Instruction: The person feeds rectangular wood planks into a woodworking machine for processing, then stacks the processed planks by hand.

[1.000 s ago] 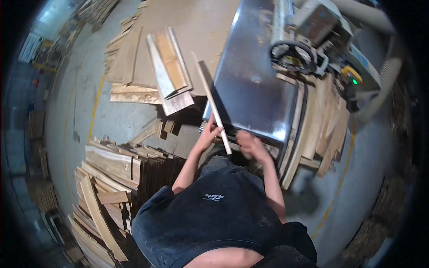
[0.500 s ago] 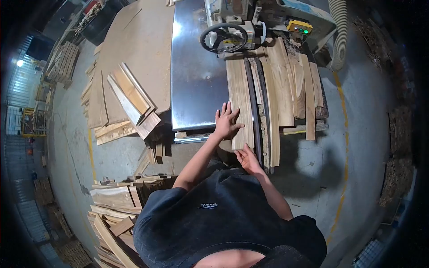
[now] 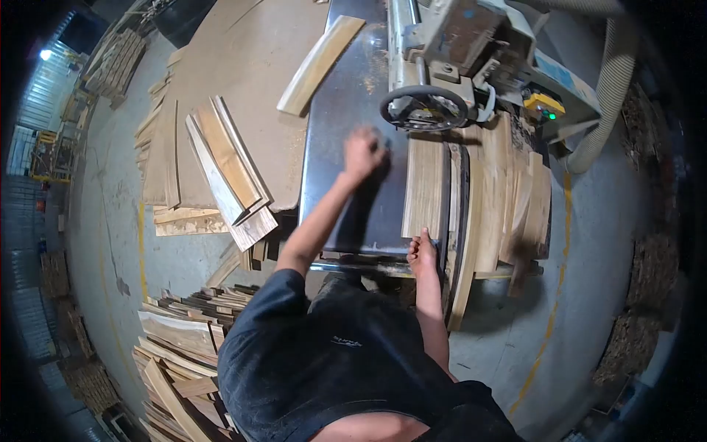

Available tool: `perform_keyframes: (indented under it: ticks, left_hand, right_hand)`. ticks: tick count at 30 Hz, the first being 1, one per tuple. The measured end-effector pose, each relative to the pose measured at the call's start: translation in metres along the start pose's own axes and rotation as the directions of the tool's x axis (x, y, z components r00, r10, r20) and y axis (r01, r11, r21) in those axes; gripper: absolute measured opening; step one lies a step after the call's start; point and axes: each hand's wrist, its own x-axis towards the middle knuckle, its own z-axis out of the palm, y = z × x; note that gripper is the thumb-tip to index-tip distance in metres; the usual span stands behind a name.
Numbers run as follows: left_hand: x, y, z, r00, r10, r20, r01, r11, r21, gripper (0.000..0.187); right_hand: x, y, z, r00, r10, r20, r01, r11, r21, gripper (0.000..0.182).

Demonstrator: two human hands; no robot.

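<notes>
head view: right hand (image 3: 422,250) clamps board (image 3: 426,188) near end; left hand (image 3: 363,152) blurred, grip unclear.

**Blurred, hidden, cut off**

Left hand (image 3: 364,152) smeared by motion over the steel table (image 3: 346,110); open or closed, impossible to tell. Right hand (image 3: 423,252) at the plank (image 3: 426,188) end, fingertips hidden. Hose (image 3: 608,88) cut off at top edge.

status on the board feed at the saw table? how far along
Done, apparently: cut boards lie stacked left of the metal table.
In hand: right hand grips the near end of a board on the table; left hand, blurred, is over the bare metal.
Left: more boards beside it, and a rough pile on the floor.
</notes>
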Motion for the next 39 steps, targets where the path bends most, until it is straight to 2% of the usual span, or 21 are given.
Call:
perform_keyframes:
  ticks: [1, 2, 3, 5, 7, 8, 11, 13, 16, 19, 21, 23, 25, 27, 29, 31, 32, 33, 35, 37, 39]
  left_hand:
    - [0.019, -0.023, -0.019, 0.986, 0.059, -0.157, -0.036, 0.988, 0.149, 0.036]
    - [0.038, -0.057, -0.034, 0.980, -0.012, -0.199, 0.059, 0.971, 0.230, 0.045]
    - [0.051, -0.069, -0.056, 0.948, -0.268, -0.175, 0.313, 0.887, 0.340, 0.054]
    - [0.068, -0.138, -0.072, 0.912, -0.344, -0.222, 0.409, 0.792, 0.453, 0.055]
    - [0.070, -0.178, -0.096, 0.924, -0.381, 0.025, 0.348, 0.867, 0.357, 0.058]
    - [0.080, -0.193, -0.112, 0.821, -0.469, 0.325, 0.383, 0.875, 0.296, 0.061]
    - [0.043, -0.210, -0.106, 0.950, -0.283, 0.130, 0.224, 0.911, 0.347, 0.063]
    - [0.020, -0.179, -0.116, 0.908, -0.419, 0.009, 0.346, 0.761, 0.549, 0.065]
    - [0.010, -0.197, -0.131, 0.871, -0.489, 0.049, 0.383, 0.738, 0.555, 0.074]
    - [0.008, -0.151, -0.160, 0.712, -0.611, 0.345, 0.545, 0.791, 0.277, 0.090]
    - [-0.025, -0.138, -0.144, 0.838, -0.494, 0.232, 0.487, 0.869, 0.090, 0.100]
    - [-0.066, -0.097, -0.140, 0.815, -0.488, 0.312, 0.554, 0.814, -0.175, 0.119]
    - [-0.097, -0.013, -0.167, 0.517, -0.522, 0.678, 0.814, 0.544, -0.203, 0.129]
    - [-0.149, 0.018, -0.146, 0.484, -0.451, 0.750, 0.763, 0.637, -0.109, 0.123]
    - [-0.196, 0.065, -0.124, 0.741, -0.240, 0.627, 0.626, 0.584, -0.517, 0.117]
    - [-0.214, 0.127, -0.139, 0.525, -0.341, 0.780, 0.815, 0.465, -0.345, 0.109]
    - [-0.231, 0.138, -0.124, 0.798, -0.088, 0.596, 0.496, 0.657, -0.567, 0.101]
    - [-0.247, 0.137, -0.127, 0.638, -0.174, 0.750, 0.615, 0.702, -0.360, 0.094]
    - [-0.254, 0.137, -0.113, 0.840, 0.088, 0.535, -0.010, 0.989, -0.147, 0.096]
    - [-0.270, 0.130, -0.084, 0.922, -0.187, 0.340, 0.120, 0.971, 0.208, 0.105]
    - [-0.272, 0.121, -0.057, 0.862, -0.232, 0.451, 0.121, 0.957, 0.262, 0.116]
  right_hand:
    - [0.002, -0.003, 0.005, 1.000, -0.009, -0.026, 0.009, 1.000, 0.008, 0.047]
    - [0.003, -0.006, 0.010, 0.999, 0.000, -0.043, 0.001, 1.000, 0.014, 0.047]
    - [0.004, -0.012, 0.016, 0.999, -0.028, -0.033, 0.028, 1.000, 0.005, 0.047]
    - [0.010, -0.021, 0.021, 0.997, -0.053, -0.054, 0.054, 0.998, 0.016, 0.047]
    - [0.022, -0.033, 0.031, 0.999, 0.001, -0.037, 0.001, 0.999, 0.048, 0.047]
    - [0.027, -0.041, 0.036, 0.999, 0.030, -0.038, -0.028, 0.998, 0.055, 0.045]
    - [0.033, -0.058, 0.052, 1.000, -0.005, 0.004, 0.005, 1.000, 0.021, 0.045]
    - [0.046, -0.065, 0.058, 0.995, -0.067, 0.075, 0.068, 0.998, -0.005, 0.047]
    - [0.065, -0.072, 0.065, 0.965, -0.188, 0.184, 0.189, 0.982, 0.011, 0.049]
    - [0.065, -0.077, 0.071, 0.919, -0.284, 0.273, 0.285, 0.958, 0.038, 0.047]
    - [0.053, -0.071, 0.074, 0.856, -0.439, 0.271, 0.495, 0.849, -0.187, 0.044]
    - [0.040, -0.049, 0.059, 0.853, -0.422, 0.306, 0.494, 0.842, -0.215, 0.042]
    - [0.009, -0.019, 0.043, 0.845, -0.365, 0.390, 0.480, 0.840, -0.253, 0.050]
    - [-0.032, 0.006, 0.029, 0.869, -0.247, 0.429, 0.396, 0.867, -0.303, 0.058]
    - [-0.073, 0.030, 0.011, 0.821, -0.246, 0.516, 0.501, 0.745, -0.441, 0.068]
    - [-0.086, 0.056, -0.014, 0.708, -0.253, 0.660, 0.619, 0.671, -0.408, 0.067]
    - [-0.095, 0.057, -0.025, 0.738, -0.179, 0.650, 0.601, 0.612, -0.514, 0.064]
    - [-0.104, 0.057, -0.037, 0.771, -0.104, 0.629, 0.574, 0.541, -0.615, 0.062]
    - [-0.099, 0.066, -0.067, 0.781, -0.061, 0.621, 0.565, 0.492, -0.662, 0.053]
    - [-0.086, 0.083, -0.096, 0.822, 0.073, 0.564, 0.386, 0.657, -0.648, 0.046]
    - [-0.100, 0.091, -0.112, 0.859, 0.057, 0.509, 0.319, 0.718, -0.619, 0.044]
